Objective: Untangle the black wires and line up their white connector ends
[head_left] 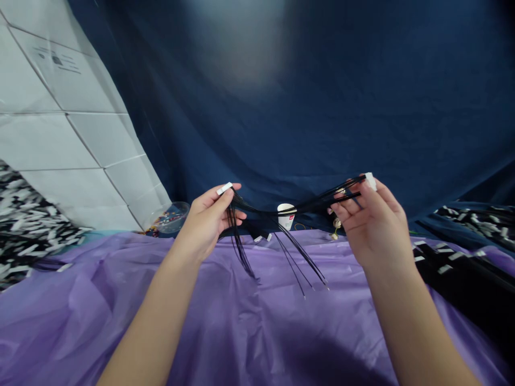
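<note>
A black wire harness (265, 212) stretches between my two hands above the purple sheet. My left hand (211, 220) pinches it at a white connector (224, 188), thumb on top. At the other end, my right hand (372, 225) grips a second white connector (370, 181) between thumb and fingers. The black wires sag in the middle. Several loose wire ends (303, 254) hang down below, some with bare metallic tips. Another bunch of wires (240, 246) dangles under my left hand.
Purple plastic sheeting (225, 332) covers the work surface. A white paper cup (286, 217) and a clear round container (172, 217) stand at the back. Piles of black wires with white connectors lie at left (44, 220) and right (446, 257). A dark blue curtain (322, 107) hangs behind, beside white boxes (52, 139).
</note>
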The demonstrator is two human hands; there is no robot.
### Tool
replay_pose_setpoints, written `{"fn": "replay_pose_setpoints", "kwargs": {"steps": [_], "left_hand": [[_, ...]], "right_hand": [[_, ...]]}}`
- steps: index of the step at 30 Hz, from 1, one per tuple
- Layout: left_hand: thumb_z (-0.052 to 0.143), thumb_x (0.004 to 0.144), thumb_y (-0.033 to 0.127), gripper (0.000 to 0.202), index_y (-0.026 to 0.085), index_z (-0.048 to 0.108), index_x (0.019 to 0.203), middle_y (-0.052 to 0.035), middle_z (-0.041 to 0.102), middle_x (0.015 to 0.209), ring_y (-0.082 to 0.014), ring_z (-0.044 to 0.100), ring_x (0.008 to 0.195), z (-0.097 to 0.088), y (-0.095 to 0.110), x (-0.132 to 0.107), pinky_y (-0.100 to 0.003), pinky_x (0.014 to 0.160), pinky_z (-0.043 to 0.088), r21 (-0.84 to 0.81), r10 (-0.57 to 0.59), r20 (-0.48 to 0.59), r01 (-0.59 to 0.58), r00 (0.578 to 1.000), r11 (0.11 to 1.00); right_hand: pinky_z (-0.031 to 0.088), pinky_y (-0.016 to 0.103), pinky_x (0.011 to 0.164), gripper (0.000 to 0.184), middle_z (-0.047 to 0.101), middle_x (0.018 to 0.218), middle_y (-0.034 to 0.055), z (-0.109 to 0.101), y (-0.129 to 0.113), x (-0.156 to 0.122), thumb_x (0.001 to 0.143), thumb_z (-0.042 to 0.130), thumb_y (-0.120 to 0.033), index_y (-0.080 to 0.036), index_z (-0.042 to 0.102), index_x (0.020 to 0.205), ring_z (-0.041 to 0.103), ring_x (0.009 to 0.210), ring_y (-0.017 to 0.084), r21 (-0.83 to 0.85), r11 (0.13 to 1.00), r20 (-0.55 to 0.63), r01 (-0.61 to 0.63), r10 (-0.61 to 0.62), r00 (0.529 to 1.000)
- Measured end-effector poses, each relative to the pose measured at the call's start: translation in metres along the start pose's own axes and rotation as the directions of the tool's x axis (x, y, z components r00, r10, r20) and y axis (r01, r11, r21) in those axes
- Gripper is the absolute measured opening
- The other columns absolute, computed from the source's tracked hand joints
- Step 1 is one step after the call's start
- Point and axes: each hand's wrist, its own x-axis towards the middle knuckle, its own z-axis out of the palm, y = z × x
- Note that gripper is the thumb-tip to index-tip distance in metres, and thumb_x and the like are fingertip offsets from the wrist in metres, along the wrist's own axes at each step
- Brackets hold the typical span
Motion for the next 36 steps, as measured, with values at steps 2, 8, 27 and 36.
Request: {"fn": "replay_pose_setpoints", "kwargs": {"steps": [2, 8, 27, 36], "left_hand": [[0.068, 0.080, 0.037, 0.038, 0.018, 0.065, 0.112, 0.0014, 0.055, 0.072, -0.0115, 0.061, 0.059, 0.001, -0.001, -0.001, -0.025, 0.057, 0.050, 0.024, 0.075, -0.029, -0.075, 0.997, 0.997], [0.059, 0.087, 0.039, 0.035, 0.020, 0.067, 0.114, 0.0004, 0.059, 0.064, -0.0107, 0.057, 0.053, -0.002, 0.000, -0.003, -0.022, 0.051, 0.046, 0.389, 0.347, -0.069, -0.295, 0.935, 0.873], [0.062, 0.085, 0.026, 0.025, 0.027, 0.074, 0.107, -0.0016, 0.064, 0.071, -0.0137, 0.056, 0.063, 0.003, 0.014, -0.029, -0.026, 0.063, 0.044, 0.542, 0.537, 0.266, -0.585, 0.800, 0.604], [0.063, 0.085, 0.029, 0.022, 0.026, 0.074, 0.104, -0.0007, 0.059, 0.065, -0.0128, 0.055, 0.057, 0.009, 0.015, -0.037, -0.026, 0.054, 0.043, 0.288, 0.522, 0.192, -0.556, 0.831, 0.780]], "right_hand": [[0.056, 0.026, 0.062, 0.026, 0.061, 0.082, -0.0006, 0.003, -0.003, -0.006, 0.072, 0.074, -0.029, -0.018, 0.059, 0.091, 0.065, 0.071, 0.014, 0.000, 1.000, 0.002, -0.005, 0.005, 1.000], [0.050, 0.021, 0.059, 0.015, 0.055, 0.072, -0.0044, 0.023, 0.018, -0.050, 0.078, 0.067, -0.025, -0.021, 0.055, 0.086, 0.059, 0.061, 0.009, -0.102, 0.991, 0.212, 0.084, -0.061, 0.975], [0.052, 0.032, 0.079, 0.031, 0.060, 0.108, 0.0068, 0.011, 0.158, -0.144, 0.085, 0.044, -0.011, -0.022, 0.056, 0.111, 0.061, 0.095, 0.019, -0.522, 0.846, 0.420, 0.111, 0.142, 0.896], [0.035, 0.050, 0.112, 0.053, 0.044, 0.141, 0.0114, -0.009, 0.177, -0.105, 0.088, 0.041, -0.011, -0.024, 0.041, 0.139, 0.038, 0.136, 0.022, -0.581, 0.713, 0.410, 0.393, -0.161, 0.898]]}}
